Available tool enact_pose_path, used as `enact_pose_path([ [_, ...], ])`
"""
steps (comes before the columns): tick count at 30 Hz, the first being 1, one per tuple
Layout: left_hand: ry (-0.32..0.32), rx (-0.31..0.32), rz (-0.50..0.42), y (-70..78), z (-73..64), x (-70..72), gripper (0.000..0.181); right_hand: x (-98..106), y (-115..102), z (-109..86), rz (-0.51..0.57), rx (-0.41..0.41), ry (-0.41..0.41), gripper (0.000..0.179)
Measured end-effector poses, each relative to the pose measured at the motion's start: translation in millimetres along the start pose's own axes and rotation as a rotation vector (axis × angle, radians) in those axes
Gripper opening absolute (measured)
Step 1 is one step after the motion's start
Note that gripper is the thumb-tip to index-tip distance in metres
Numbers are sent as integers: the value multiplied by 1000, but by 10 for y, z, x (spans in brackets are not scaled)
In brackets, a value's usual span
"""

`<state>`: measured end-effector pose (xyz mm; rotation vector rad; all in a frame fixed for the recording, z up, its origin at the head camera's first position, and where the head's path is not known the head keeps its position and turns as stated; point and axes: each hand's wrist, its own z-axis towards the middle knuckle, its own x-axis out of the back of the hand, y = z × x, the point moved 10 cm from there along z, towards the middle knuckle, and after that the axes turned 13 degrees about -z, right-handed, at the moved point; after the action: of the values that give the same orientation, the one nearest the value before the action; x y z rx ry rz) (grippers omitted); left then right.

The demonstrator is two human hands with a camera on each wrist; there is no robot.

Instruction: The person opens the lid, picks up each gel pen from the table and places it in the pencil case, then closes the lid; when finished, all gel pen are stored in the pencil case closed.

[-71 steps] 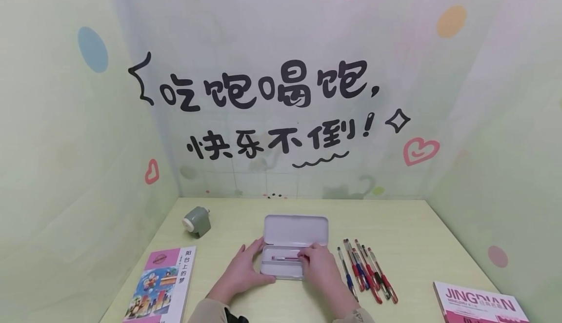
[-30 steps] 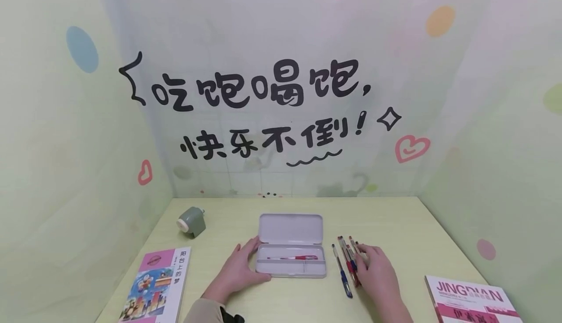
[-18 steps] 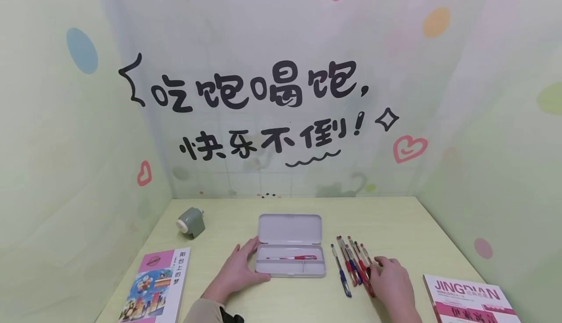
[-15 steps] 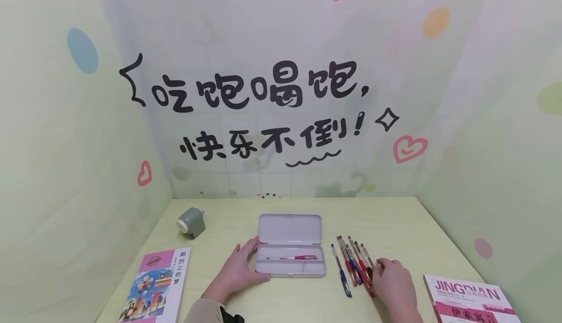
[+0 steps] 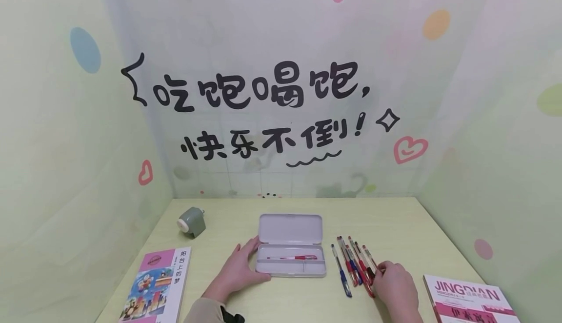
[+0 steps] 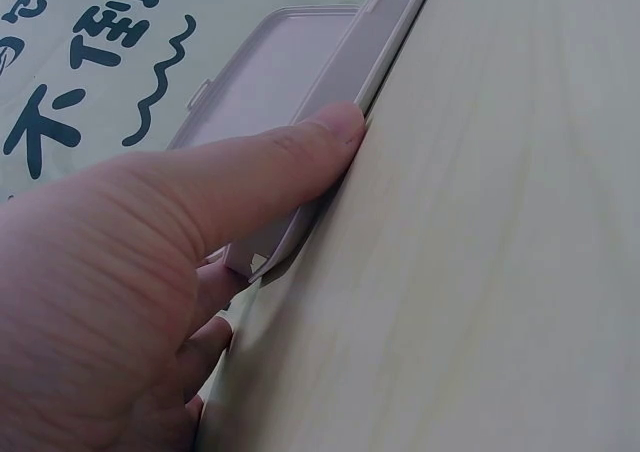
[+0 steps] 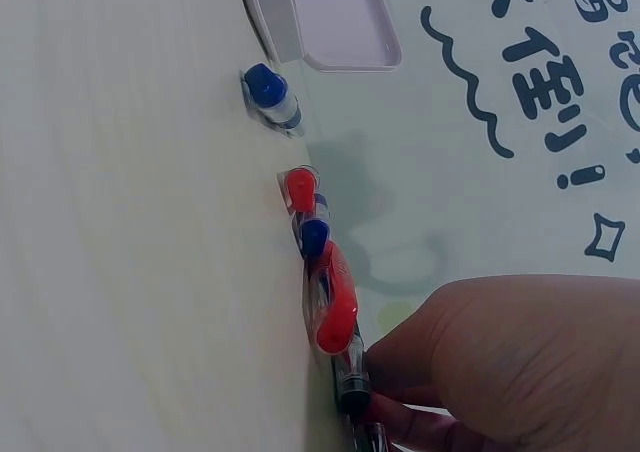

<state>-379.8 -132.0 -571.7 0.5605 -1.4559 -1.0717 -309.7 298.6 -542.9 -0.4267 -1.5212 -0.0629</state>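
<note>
An open lilac pencil case [image 5: 268, 268] stands mid-table with its lid raised and a red gel pen [image 5: 304, 257] in its long back compartment. My left hand [image 5: 239, 275] holds the case by its left end; in the left wrist view the thumb [image 6: 300, 162] lies along the front wall. To the right of the case lie several gel pens [image 5: 352, 266] with red, blue and black grips. At the pile's right edge my right hand [image 5: 396, 284] pinches a gel pen [image 5: 370, 254], whose lower part the fingers hide. A blue pen [image 5: 340, 272] lies slightly apart on the left.
A grey-green pencil sharpener [image 5: 192, 222] stands at the back left. One book [image 5: 154, 284] lies at the front left, another [image 5: 470, 298] at the front right. Printed curtains [image 5: 281, 186] enclose the table's back and sides.
My right hand has left the red pen in the case and moved right to the pile. Its rightmost pen has lately shifted slightly right with the fingers. My left hand stays at the case.
</note>
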Motion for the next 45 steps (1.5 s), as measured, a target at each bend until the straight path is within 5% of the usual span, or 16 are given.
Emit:
enact_pose_path([
  [6, 2, 10, 1, -12, 3, 10, 125, 7, -28, 39, -4, -6, 33, 30],
  [13, -1, 9, -1, 6, -8, 5, 125, 141, -232, 9, 20, 43, 181, 28],
  [18, 0, 4, -1, 21, -8, 4, 125, 242, -488, -49, 49, 136, 298, 25],
  [30, -2, 9, 8, 5, -15, -13, 126, 219, -1190, -100, 115, 363, 440, 12],
  [45, 6, 45, 2, 24, -50, 3, 127, -102, -1976, -149, 50, 525, 365, 12],
])
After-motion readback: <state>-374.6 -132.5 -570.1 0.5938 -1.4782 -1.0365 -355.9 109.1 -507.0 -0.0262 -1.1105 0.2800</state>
